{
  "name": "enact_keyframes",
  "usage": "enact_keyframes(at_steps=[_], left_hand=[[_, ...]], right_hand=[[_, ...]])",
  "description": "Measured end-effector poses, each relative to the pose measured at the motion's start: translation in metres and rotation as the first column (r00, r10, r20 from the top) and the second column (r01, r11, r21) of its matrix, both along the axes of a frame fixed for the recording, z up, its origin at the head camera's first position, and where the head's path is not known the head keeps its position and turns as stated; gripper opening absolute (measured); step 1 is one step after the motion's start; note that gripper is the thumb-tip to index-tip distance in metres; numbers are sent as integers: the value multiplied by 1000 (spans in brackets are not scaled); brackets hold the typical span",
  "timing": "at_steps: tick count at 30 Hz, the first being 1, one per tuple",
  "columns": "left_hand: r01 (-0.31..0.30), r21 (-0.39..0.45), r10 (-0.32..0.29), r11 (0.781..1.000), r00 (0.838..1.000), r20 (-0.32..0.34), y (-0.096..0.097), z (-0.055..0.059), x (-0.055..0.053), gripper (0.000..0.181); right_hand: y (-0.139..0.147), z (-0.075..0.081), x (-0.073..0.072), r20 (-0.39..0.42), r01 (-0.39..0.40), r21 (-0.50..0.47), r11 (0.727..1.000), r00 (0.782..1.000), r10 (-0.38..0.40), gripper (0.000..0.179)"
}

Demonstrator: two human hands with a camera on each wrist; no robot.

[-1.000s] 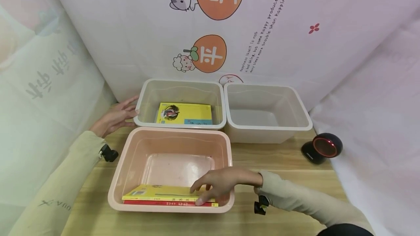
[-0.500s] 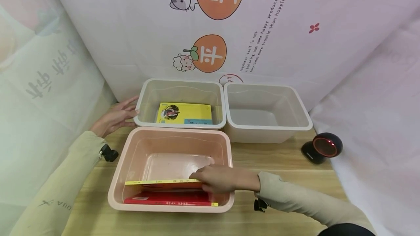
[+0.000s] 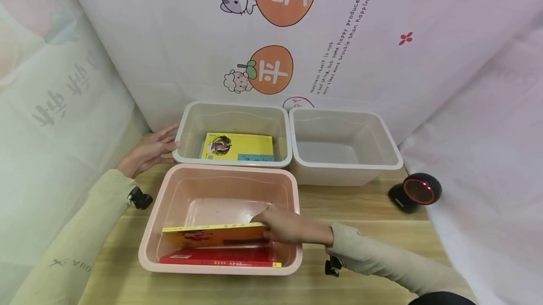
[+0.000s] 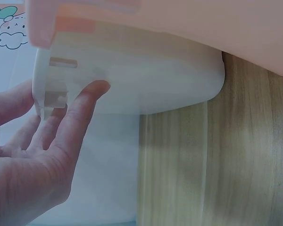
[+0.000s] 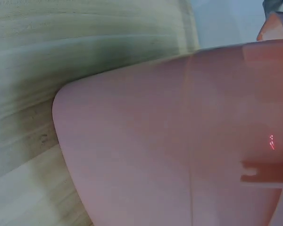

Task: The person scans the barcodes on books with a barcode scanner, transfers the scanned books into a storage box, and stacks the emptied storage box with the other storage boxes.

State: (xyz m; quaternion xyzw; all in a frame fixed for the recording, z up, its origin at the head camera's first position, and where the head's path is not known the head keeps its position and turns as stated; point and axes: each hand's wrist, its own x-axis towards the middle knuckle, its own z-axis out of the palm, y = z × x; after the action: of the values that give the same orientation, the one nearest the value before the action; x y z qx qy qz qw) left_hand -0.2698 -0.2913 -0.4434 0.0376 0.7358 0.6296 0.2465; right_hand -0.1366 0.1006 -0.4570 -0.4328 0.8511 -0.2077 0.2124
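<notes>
My right hand [image 3: 284,225] reaches over the right rim of the pink plastic bin [image 3: 146,229] and grips the right end of a yellow-spined book [image 3: 203,238]. This book stands tilted on edge, its orange-brown cover facing me. Behind it in the bin lies a red book [image 3: 220,256] along the near wall. At the far left, my left hand [image 3: 148,152] touches the outside of a white bin [image 3: 180,142] at its left rim. In the left wrist view the fingers [image 4: 75,117] are spread and fairly straight along the rim and wall. The right wrist view shows only the pink bin's outer wall [image 5: 132,141].
Inside the left white bin lies a yellow book [image 3: 250,144] with a blue patch. A second white bin [image 3: 345,166] stands beside it. On the wooden table [image 3: 339,210], a black round device [image 3: 417,192] sits at the right. Printed white cloth [image 3: 169,60] surrounds the table.
My right hand has taken hold of the yellow-spined book, tipped it up off the red book and moved it away from me. The left hand has stayed in place.
</notes>
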Motion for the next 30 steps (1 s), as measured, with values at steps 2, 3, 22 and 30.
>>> enact_keyframes(at_steps=[2,3,22,30], left_hand=[[-3,4,3,1000,1000,2,0,-1,0,80],[-4,6,4,1000,1000,2,0,-1,0,80],[-6,-9,6,1000,1000,0,-2,-5,1,79],[2,-19,-3,1000,1000,-9,-1,-4,-2,79]], right_hand=[[1,1,0,-15,2,-39,999,1000,-2,29],[1,3,0,-16,2,-64,998,1000,-3,27],[20,44,-15,365,267,-381,885,923,-121,25],[29,69,-21,537,369,-328,870,830,-150,36]])
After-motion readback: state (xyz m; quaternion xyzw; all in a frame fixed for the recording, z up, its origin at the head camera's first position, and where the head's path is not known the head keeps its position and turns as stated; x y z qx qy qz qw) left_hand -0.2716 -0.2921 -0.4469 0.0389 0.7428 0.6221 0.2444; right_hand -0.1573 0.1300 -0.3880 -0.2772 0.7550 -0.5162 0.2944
